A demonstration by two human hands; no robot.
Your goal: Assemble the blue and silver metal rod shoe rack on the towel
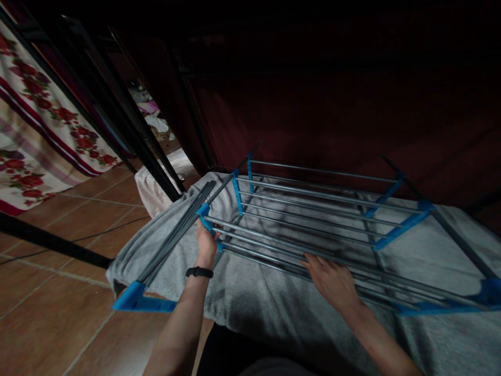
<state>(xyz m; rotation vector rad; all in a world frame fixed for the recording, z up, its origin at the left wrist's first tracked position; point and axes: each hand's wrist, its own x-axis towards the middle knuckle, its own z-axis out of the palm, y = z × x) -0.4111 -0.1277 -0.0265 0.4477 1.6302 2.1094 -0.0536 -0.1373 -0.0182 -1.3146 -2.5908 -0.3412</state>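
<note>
A folding drying rack (313, 209) with grey metal rods and blue plastic joints lies flat on a grey blanket (250, 297). My left hand (205, 241), with a black band on the wrist, grips the rack's left edge at a blue joint. My right hand (332, 282) rests palm down on the near rods, fingers spread. A side wing of rods (176, 235) angles down to the left, ending in a blue foot (135, 300).
Terracotta floor tiles (58, 313) lie to the left. A floral cloth (35, 130) hangs at the far left behind black metal bars (129, 136). A dark red curtain (352, 115) fills the background. A ribbed white cloth (156, 188) sits by the blanket's corner.
</note>
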